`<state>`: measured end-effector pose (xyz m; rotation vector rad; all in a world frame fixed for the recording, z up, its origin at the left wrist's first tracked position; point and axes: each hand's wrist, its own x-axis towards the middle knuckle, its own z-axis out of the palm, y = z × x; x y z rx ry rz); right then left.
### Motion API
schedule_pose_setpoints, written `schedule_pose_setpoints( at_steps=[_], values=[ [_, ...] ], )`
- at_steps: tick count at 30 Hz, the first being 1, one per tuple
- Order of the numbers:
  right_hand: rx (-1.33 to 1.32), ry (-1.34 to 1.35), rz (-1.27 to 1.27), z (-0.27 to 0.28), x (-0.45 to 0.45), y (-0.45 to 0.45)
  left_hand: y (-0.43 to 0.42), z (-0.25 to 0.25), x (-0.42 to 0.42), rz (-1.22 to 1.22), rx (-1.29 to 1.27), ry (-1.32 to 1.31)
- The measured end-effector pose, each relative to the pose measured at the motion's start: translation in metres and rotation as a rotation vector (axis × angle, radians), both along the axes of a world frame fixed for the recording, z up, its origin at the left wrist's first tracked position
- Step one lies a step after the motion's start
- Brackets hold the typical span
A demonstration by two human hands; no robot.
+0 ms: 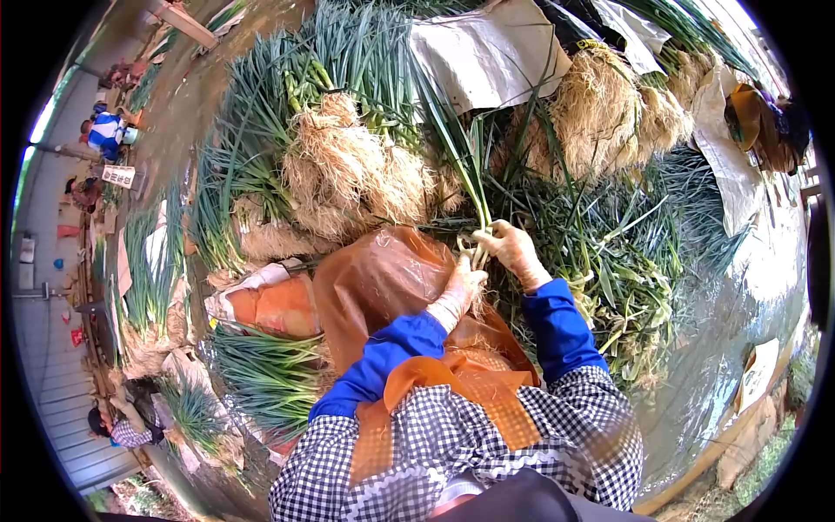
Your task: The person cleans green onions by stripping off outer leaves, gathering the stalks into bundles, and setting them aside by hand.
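Observation:
A few long green onions (474, 178) point away from me, their leaves reaching toward a pale sheet. My right hand (515, 252) is closed around their pale lower stalks. Just below and to the left, my left hand (461, 289) has its fingers pinched together at the root end, by loose pale strips; exactly what it grips is partly hidden. Under both hands, a brown waterproof apron (383, 278) covers my lap. A heap of stripped green leaves (622, 287) lies right of my right hand.
Bundled green onions with straw-coloured roots (348, 165) lie ahead, and more root bundles (600, 109) sit beyond the pale sheet (487, 52). Another bunch (265, 374) is at my left. Other people (126, 426) work along the left side. The floor (696, 391) looks wet.

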<state>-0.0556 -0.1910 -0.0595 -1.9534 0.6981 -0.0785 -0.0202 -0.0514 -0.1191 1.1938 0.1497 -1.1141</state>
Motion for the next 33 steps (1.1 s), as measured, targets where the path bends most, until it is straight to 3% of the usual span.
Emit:
schedule_pose_setpoints(
  at_steps=[1,3,5,6,7,8,9,11,12,13,15,17,18,19,21,22,25,27,29,30,33],
  values=[
    [-0.317,0.135,0.147,0.004,0.003,0.003,-0.001,-0.003,0.002,0.025,0.014,0.034],
    [-0.346,0.064,0.262,-0.007,-0.001,0.013,-0.006,-0.008,0.005,0.173,-0.052,0.208],
    [-0.222,-0.193,0.361,0.001,-0.013,0.024,-0.007,-0.022,0.006,0.412,-0.205,0.500],
    [0.130,-0.213,0.302,0.018,-0.028,0.022,-0.004,-0.030,0.004,0.263,-0.197,0.291],
    [0.354,-0.224,0.399,0.031,-0.044,0.006,0.001,-0.039,0.002,0.112,-0.185,0.083],
    [0.581,-0.205,0.483,0.045,-0.059,-0.010,0.006,-0.027,0.003,0.065,-0.165,0.037],
    [0.730,-0.016,0.451,0.067,-0.069,-0.024,0.010,-0.004,0.003,0.016,-0.148,-0.008],
    [0.550,-0.061,0.268,0.058,-0.063,-0.044,0.004,0.027,0.006,-0.021,-0.100,-0.007],
    [0.093,0.058,0.115,0.004,-0.055,-0.054,0.004,0.032,0.009,-0.055,-0.170,0.052],
    [-0.098,0.170,0.007,-0.016,-0.044,-0.060,0.007,0.038,0.008,-0.087,-0.232,0.114],
    [0.788,0.011,-0.022,-0.014,-0.019,-0.049,0.011,0.054,0.006,-0.098,-0.289,0.110],
    [1.295,-0.219,-0.053,-0.013,0.006,-0.019,0.016,0.060,0.005,-0.073,-0.337,0.197],
    [1.474,-0.352,0.104,-0.027,0.012,-0.016,0.016,0.064,0.005,-0.073,-0.301,0.156],
    [1.340,-0.299,-0.144,-0.029,0.021,-0.005,0.015,0.072,0.004,-0.067,-0.266,0.116],
    [1.052,-0.420,-0.284,-0.032,0.036,0.015,0.015,0.043,-0.006,0.027,0.052,-0.100],
    [0.629,-0.411,-0.237,-0.033,0.039,0.018,0.015,0.040,-0.007,0.086,0.054,-0.072],
    [1.001,-0.592,-0.473,-0.024,0.020,0.033,0.016,0.040,-0.008,0.128,0.019,0.014],
    [1.290,-0.645,-0.441,-0.047,0.011,0.032,0.018,0.047,-0.006,0.111,-0.018,0.079],
    [1.541,-0.570,-0.558,-0.038,0.007,0.032,0.024,0.046,-0.001,-0.107,-0.353,0.442],
    [1.642,-0.488,-0.702,-0.018,0.008,0.033,0.024,0.046,-0.001,-0.157,-0.352,0.453],
    [1.608,-0.469,-0.556,-0.015,0.010,0.034,0.021,0.068,0.000,-0.118,-0.420,0.464]
  ],
)
